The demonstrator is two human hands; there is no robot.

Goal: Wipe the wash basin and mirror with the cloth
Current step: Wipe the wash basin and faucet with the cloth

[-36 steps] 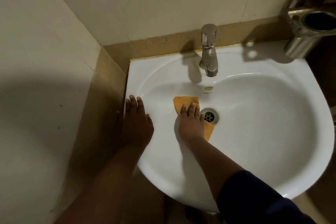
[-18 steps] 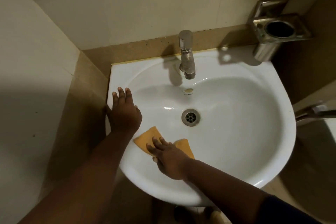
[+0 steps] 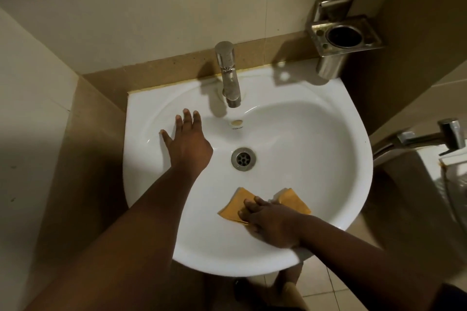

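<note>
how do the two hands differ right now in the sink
The left hand lies bare with fingers spread on the basin's left side; the right hand presses the orange cloth against the near slope. The left is farther back, near the tap. Both are inside the basin.

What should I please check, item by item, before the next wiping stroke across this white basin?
1. Orange cloth flat under the right hand: ok.
2. Left hand open, clear of the cloth's path: ok.
3. Round metal drain uncovered: ok.
4. Steel tap not running: ok.
5. White ceramic basin far side wiped: cannot tell.
6. Mirror in reach: cannot tell, not in view.
</note>
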